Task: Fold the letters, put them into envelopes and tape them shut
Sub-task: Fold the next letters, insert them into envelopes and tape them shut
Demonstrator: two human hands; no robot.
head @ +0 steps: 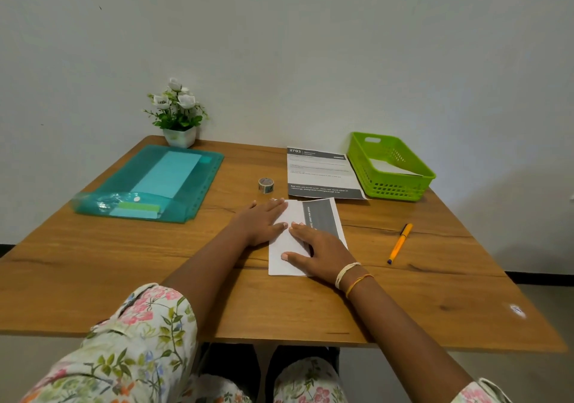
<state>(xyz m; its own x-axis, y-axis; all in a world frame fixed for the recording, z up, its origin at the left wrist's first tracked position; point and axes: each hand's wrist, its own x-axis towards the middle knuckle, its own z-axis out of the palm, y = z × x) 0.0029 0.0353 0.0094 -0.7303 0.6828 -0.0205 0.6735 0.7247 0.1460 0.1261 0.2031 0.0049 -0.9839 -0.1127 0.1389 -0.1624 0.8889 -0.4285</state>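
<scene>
Both hands lay flat with fingers spread on a partly folded letter (306, 235) near the middle of the wooden table (435, 278): the left hand (264, 221) pressed its upper left part, the right hand (320, 250) its lower half, and neither pinched anything. A grey printed band showed on the uncovered strip along the sheet's right side. The likeliest fault was a skewed crease, since the sheet could slide on the smooth wood if one palm lifted before the fold was set. An uneven fold might then jam at the envelope mouth. A second, unfolded letter (323, 172) lay just beyond, near enough to be nudged by a sweeping hand. The roll of tape (266, 184) stood close by and could be knocked rolling. Envelopes seemed to sit in the teal folder (149, 185) at left.
</scene>
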